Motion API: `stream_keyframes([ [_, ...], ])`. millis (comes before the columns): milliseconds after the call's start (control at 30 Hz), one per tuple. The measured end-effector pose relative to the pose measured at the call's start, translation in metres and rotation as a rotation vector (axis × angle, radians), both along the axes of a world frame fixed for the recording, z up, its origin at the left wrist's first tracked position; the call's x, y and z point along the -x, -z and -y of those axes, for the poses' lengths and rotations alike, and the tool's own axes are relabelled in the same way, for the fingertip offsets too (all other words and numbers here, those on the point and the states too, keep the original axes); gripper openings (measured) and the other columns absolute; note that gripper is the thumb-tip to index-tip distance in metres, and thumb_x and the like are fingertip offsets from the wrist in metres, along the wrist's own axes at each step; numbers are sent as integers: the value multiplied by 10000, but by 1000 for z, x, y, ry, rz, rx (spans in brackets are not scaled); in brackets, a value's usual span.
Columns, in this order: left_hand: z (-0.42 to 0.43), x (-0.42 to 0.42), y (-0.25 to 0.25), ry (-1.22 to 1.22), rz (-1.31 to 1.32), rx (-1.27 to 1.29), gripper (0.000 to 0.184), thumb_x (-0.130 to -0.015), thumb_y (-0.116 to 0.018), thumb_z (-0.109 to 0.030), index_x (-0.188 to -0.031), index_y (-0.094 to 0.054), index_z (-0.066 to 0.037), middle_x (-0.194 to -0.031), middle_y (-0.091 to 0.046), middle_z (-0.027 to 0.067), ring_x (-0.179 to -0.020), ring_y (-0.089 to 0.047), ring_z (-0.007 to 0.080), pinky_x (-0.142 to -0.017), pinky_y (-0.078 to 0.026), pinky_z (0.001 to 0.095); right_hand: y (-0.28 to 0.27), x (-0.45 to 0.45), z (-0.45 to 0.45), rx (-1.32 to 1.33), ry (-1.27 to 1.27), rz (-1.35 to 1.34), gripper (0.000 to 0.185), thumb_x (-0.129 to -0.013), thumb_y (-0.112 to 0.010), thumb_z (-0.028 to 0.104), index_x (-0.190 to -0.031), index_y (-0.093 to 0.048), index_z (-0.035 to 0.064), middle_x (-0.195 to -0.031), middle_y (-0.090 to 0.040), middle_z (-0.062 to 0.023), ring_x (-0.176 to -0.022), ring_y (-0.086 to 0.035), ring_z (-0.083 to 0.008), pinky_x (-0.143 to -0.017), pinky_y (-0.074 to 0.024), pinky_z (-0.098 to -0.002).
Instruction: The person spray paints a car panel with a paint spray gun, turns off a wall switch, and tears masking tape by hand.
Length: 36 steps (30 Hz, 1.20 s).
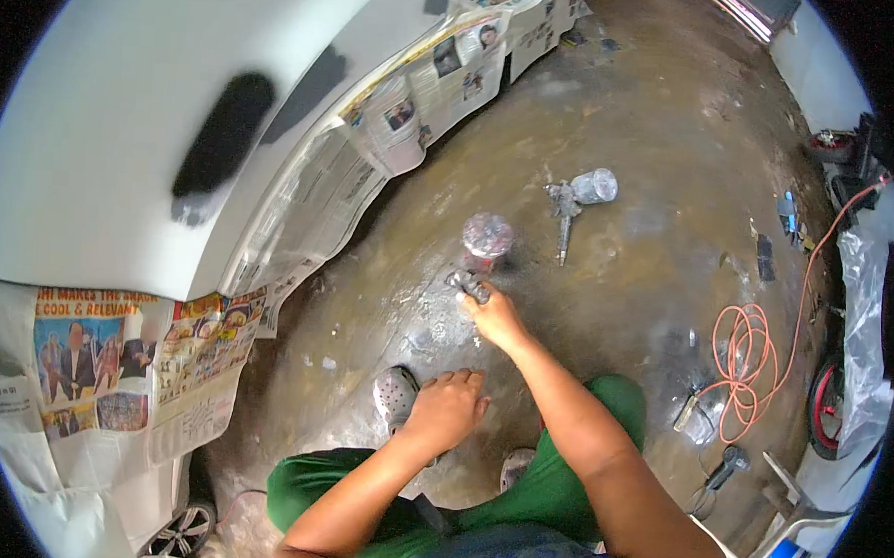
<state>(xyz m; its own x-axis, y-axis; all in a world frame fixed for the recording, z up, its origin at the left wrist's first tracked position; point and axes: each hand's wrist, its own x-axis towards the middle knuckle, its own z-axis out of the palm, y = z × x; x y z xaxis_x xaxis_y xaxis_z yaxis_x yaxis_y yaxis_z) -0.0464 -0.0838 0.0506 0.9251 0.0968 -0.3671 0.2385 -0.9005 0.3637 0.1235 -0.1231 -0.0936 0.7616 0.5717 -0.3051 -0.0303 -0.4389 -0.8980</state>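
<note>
My right grip (495, 318) is closed on a small grey metallic piece (469, 284), pinched between thumb and fingers; it is too small for me to make out its shape clearly. My left grip (447, 411) is lower and nearer my body, back of the hand uppermost, fingers loosely together; the palm is hidden, so I cannot tell whether it holds anything. In my view it partly covers a pale clog (394, 394), between my green trouser legs (600, 425).

Just beyond the metallic piece stands a stained can (487, 238) on the wet-looking floor (644, 328); whether the two touch I cannot tell. Past the can, a little to the right, a spray gun (567, 212) lies with its silver cup (596, 186) pointing right. Farther right, an orange hose (803, 300) lies coiled, one length running up toward the wall. On my left is a white car body (93, 164) with black patches (226, 135), its lower edge masked with newspaper (199, 368).
</note>
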Motion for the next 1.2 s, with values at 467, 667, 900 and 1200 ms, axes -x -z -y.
stream_keyframes([
  [467, 7, 5, 2, 77, -84, -42, 393, -947, -612, -285, -1234, -594, -17, -1166, -665, 176, -1098, -645, 362, -928, -528, 478, -6, 0, -7, 40, 42, 69, 550, -902, -662, 528, -1227, -630, 86, -1081, -704, -248, -1054, -650, -470, -891, -510, -508],
  [667, 5, 11, 7, 88, -91, -65, 376, -958, -600, -294, -1206, -606, -12, -1129, -674, 182, -1076, -654, 366, -913, -536, 476, -11, 1, -14, 0, 5, -1, 514, -909, -669, 488, -1220, -626, 82, -1104, -693, -258, -1067, -641, -472, -890, -505, -516],
  [900, 7, 19, 20, 88, -8, -79, 320, -963, -587, -281, -1138, -615, -14, -1061, -680, 180, -1023, -666, 369, -886, -541, 488, -2, -1, -22, 10, 67, 73, 502, -916, -669, 486, -1158, -616, 49, -1032, -698, -268, -1032, -639, -492, -873, -505, -531],
  [1200, 8, 15, 19, 104, -29, -89, 316, -944, -593, -271, -1123, -619, -13, -1041, -681, 175, -991, -675, 362, -852, -553, 493, -12, -1, -18, 0, 79, 107, 475, -917, -678, 465, -1131, -608, 46, -978, -694, -280, -988, -643, -498, -819, -503, -541],
])
